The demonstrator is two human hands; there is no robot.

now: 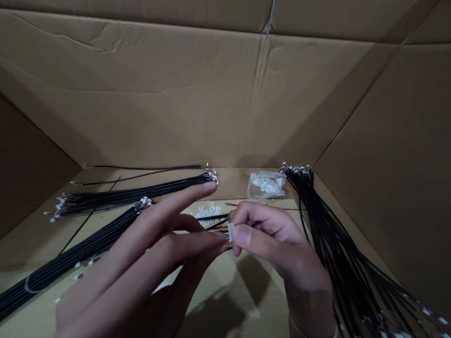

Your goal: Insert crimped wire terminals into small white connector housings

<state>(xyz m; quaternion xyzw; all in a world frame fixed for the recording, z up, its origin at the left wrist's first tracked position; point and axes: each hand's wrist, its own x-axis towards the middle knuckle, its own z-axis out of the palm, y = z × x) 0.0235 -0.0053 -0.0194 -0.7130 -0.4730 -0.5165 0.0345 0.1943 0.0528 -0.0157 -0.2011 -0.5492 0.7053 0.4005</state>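
Close together in the middle of the head view, both my hands work at one small white connector (231, 232). My right hand (278, 242) pinches the connector between thumb and forefinger. With thumb and a fingertip, my left hand (153, 256) grips the thin coloured wires (218, 229) that run up to the connector, while its forefinger points outward. Yellow and dark strands show among them; how far the wire ends sit inside the connector is hidden by my fingers. Just behind my fingertips lies a pile of loose white connectors (209, 214).
A clear plastic bag (266, 186) of small white parts stands at the back. Black cable bundles with white connectors lie at left (142, 189), front left (56, 263) and right (328, 248). Cardboard walls (157, 92) enclose the back and sides.
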